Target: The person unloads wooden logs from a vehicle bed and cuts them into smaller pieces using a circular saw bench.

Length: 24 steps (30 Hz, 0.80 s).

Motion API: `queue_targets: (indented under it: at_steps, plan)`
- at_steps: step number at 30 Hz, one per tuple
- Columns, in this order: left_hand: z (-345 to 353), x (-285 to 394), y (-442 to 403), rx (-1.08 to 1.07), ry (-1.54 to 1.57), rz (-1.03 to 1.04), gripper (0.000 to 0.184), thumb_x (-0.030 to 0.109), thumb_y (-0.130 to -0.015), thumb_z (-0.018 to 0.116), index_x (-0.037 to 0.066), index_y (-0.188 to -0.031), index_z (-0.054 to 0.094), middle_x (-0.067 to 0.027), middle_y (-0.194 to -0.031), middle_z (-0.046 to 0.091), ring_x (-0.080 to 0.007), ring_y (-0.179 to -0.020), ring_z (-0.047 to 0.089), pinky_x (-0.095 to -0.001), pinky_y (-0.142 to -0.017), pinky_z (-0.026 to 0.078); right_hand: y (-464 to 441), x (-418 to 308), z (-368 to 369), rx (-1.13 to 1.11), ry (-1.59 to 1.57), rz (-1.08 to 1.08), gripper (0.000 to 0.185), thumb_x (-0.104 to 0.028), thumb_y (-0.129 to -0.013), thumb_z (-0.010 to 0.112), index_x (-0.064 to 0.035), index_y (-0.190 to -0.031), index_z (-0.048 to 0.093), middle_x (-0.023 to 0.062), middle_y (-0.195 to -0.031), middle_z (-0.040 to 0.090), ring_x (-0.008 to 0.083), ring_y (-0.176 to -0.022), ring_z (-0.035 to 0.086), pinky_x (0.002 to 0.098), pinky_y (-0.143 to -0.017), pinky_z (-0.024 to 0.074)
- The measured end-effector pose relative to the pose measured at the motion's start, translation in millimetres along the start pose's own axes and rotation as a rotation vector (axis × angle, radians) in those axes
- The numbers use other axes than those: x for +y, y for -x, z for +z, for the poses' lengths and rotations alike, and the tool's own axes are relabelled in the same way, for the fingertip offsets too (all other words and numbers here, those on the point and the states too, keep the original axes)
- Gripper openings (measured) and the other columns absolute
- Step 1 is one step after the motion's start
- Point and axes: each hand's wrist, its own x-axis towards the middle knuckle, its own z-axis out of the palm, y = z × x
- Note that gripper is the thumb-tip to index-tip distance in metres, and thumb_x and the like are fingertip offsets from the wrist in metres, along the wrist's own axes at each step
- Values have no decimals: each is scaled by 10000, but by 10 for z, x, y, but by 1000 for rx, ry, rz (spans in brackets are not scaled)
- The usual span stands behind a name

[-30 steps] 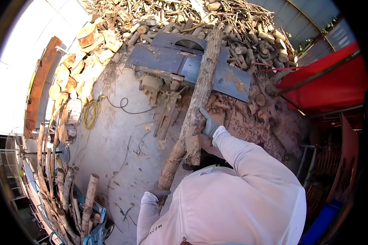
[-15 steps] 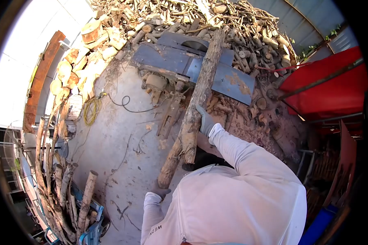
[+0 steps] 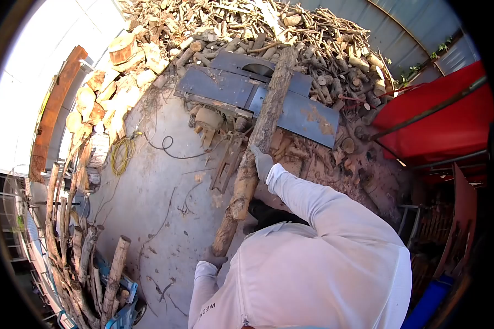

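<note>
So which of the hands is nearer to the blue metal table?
Right. The right hand is on the log, short of the blue metal table; the left hand is farther back, at the log's near end.

The blue-grey metal desk [image 3: 219, 85] bears a log [image 3: 266, 123] laid across its surface; a brown patch [image 3: 319, 118] marks the right-hand side. The floor [image 3: 142, 203] carries a coiled yellow cable [image 3: 129, 148], a dark cable [image 3: 189, 158] and scattered debris [image 3: 162, 291].

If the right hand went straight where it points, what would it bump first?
The log, which the right hand already touches. Past that, maybe the dusty machinery below the metal table, but depth is unclear.
</note>
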Motion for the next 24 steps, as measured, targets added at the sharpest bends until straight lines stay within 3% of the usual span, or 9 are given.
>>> queue_targets:
  at_steps: [3, 8, 10, 13, 15, 16, 20, 23, 24]
  plan:
    - [45, -59, -41, -3, 57, -10, 870, 331, -530, 892, -6, -1263, 568, -237, -1181, 635, -378, -1097, 632, -441, -955, 506, 161, -213, 65, 90, 138, 126, 746, -502, -857, 729, 120, -1248, 600, 180, -1236, 650, 255, -1074, 621, 352, -960, 461]
    - [31, -95, -101, -34, 56, 8, 845, 324, -538, 885, -1, -1257, 583, -230, -1148, 667, -351, -1065, 657, -431, -938, 518, 297, -374, 143, 110, 275, 135, 869, -594, -845, 687, 153, -1271, 568, 237, -1303, 612, 307, -1166, 596, 357, -1020, 425]
    - [-41, -4, -78, -143, 114, -7, 850, 329, -534, 886, 3, -1259, 585, -225, -1154, 670, -327, -1058, 663, -418, -929, 523, 330, -440, 176, 117, 333, 147, 888, -615, -850, 666, 155, -1280, 560, 250, -1326, 599, 321, -1202, 584, 357, -1043, 411]
    - [97, -279, -260, -107, 93, 95, 839, 304, -549, 885, 11, -1274, 582, -181, -1132, 687, -282, -1017, 671, -398, -912, 529, 383, -547, 204, 93, 378, 196, 1027, -658, -817, 668, 167, -1379, 423, 321, -1424, 480, 376, -1346, 473, 369, -1130, 348]
    - [93, -338, -270, -197, 257, 93, 833, 286, -562, 883, 15, -1287, 576, -157, -1123, 691, -259, -1004, 669, -390, -906, 530, 429, -613, 200, -82, 404, 93, 1045, -639, -830, 665, 157, -1426, 348, 303, -1451, 460, 387, -1345, 473, 370, -1135, 342]
    - [76, -335, -254, -285, 417, 93, 827, 268, -575, 880, 19, -1301, 570, -133, -1113, 694, -237, -990, 666, -381, -900, 531, 403, -661, 212, -173, 540, 75, 980, -629, -878, 611, 141, -1431, 362, 296, -1443, 474, 408, -1337, 475, 372, -1140, 334]
    - [4, -278, -210, -276, 357, 103, 813, 243, -594, 876, 23, -1312, 564, -116, -1114, 691, -213, -986, 657, -376, -890, 531, 507, -779, 319, -62, 727, 185, 850, -632, -911, 561, 92, -1353, 526, 266, -1342, 585, 379, -1275, 543, 356, -1090, 379]
    - [-53, -242, -150, -308, 353, 128, 828, 246, -589, 880, 24, -1318, 558, -111, -1112, 688, -216, -982, 654, -374, -881, 531, 453, -776, 240, -295, 953, 28, 966, -652, -927, 520, 130, -1457, 317, 340, -1392, 489, 437, -1320, 472, 393, -1152, 306]
    - [-64, -208, -118, -352, 431, 96, 861, 247, -590, 887, 14, -1346, 547, -110, -1161, 683, -204, -1034, 644, -364, -927, 513, 295, -728, 234, -432, 1073, -16, 1024, -657, -886, 581, 120, -1470, 260, 331, -1411, 467, 443, -1331, 453, 408, -1153, 302]
